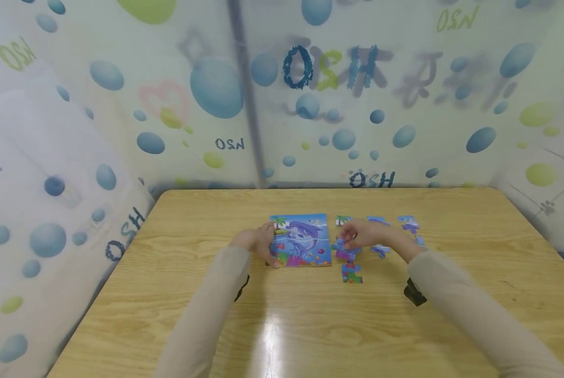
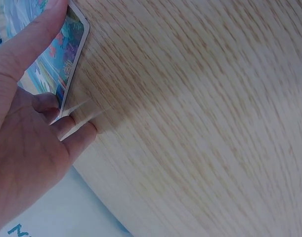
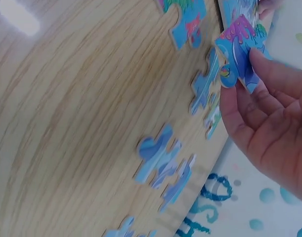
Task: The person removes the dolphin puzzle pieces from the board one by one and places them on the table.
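A square dolphin picture puzzle board lies flat on the wooden table. My left hand holds it at its left side, the thumb over the near corner and the other fingers curled by the edge in the left wrist view. To the right of the board, my right hand pinches a jigsaw piece between thumb and fingers. That piece is blue with pink coral and part of a dolphin, and is tilted up off the table in the right wrist view. Just below this hand lies a piece with a red starfish.
More loose pieces lie right of the board: a palm-tree piece, blue dolphin pieces partly behind the right forearm, and a piece at the far right. The wooden table meets a patterned wall covering at its back edge.
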`<state>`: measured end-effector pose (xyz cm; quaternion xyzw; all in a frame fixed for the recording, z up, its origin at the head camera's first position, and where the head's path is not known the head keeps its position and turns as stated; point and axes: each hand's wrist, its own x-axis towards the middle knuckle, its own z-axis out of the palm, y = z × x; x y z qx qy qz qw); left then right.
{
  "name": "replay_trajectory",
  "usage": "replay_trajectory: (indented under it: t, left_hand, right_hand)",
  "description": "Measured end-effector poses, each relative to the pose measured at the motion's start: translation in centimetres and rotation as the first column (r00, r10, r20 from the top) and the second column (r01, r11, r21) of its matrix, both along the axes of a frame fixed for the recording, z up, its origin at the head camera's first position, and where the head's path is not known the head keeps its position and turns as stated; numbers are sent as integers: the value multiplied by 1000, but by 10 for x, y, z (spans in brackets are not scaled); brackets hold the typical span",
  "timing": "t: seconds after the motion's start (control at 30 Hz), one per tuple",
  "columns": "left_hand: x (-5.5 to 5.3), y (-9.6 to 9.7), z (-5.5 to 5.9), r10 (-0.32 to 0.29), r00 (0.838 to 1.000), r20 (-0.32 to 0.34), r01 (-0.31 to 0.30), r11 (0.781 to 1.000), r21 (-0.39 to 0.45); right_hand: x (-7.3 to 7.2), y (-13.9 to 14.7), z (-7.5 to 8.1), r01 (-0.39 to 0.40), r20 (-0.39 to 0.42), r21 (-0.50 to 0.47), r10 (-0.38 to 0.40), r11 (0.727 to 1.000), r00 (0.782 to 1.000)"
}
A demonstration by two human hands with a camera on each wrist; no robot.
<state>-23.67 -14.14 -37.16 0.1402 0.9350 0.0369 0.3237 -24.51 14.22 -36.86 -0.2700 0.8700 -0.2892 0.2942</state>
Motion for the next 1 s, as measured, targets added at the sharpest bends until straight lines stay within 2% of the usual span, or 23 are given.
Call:
replay_trajectory:
  t: [0.2,0.6,0.8,1.0]
  left_hand:
    - [2,-2,2,17,1000,16,-17,1000,16]
    - [3,-1,4,5,1000,0,-5,1000,11]
    - [3,-1,4,-19,1000,-12,19,1000,-17]
    - [2,-2,1,-19,1000,-15,19,1000,-19]
  right_hand:
    - [3,21,3,28,31,-20,-27,999,999]
    - [11,63,2,53,152,47,-59,998,987]
    - [16,75,-2,21,203,43,-30,999,979]
    - [20,79,-5,-2,195,36,-5,999,981]
